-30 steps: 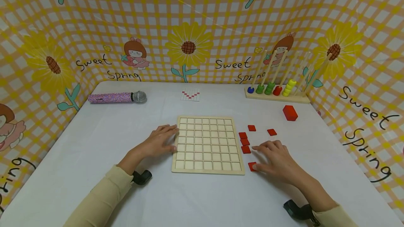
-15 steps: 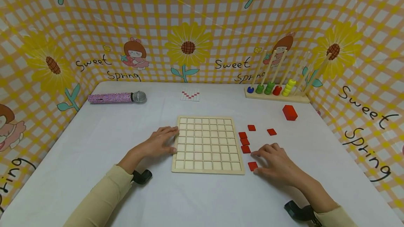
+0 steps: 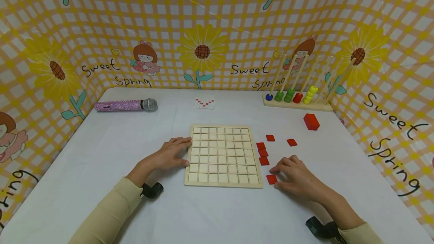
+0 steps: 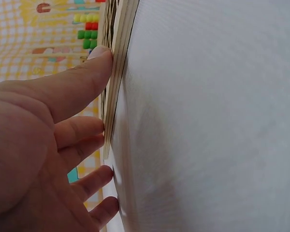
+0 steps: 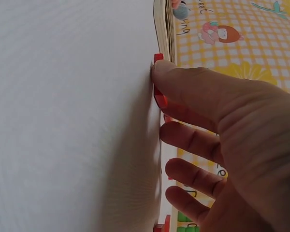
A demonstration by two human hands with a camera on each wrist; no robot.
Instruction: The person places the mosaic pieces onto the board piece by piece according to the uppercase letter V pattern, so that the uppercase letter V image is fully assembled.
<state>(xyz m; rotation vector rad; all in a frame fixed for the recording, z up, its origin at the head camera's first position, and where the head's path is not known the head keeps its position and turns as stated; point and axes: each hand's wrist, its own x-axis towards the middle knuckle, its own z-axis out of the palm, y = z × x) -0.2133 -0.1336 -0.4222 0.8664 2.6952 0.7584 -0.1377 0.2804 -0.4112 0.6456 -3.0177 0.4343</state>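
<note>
A wooden grid board [image 3: 220, 185] lies flat on the white table. My left hand [image 3: 171, 154] rests at its left edge, thumb and fingertips against the wooden side [image 4: 120, 53], fingers fairly straight. Right of the board, my right hand [image 3: 298, 178] is low over the table beside the nearest red square tile [image 3: 271, 179]. Its thumb touches that tile [image 5: 158, 96] in the right wrist view, and the index fingertip is just beyond the tile's far edge. Several more red tiles [image 3: 263, 153] lie along the board's right side and farther back.
Behind the board lies a small card [image 3: 204, 102] with a red pattern of squares. A purple microphone [image 3: 125, 105] is at the back left. At the back right stand a peg abacus [image 3: 298, 104] with coloured beads and a red block [image 3: 311, 121]. Patterned cloth walls surround the table.
My right index finger has drawn nearer, from beside a farther tile to the nearest tile's far edge. That tile has shifted very slightly right. The left hand is almost unmoved.
</note>
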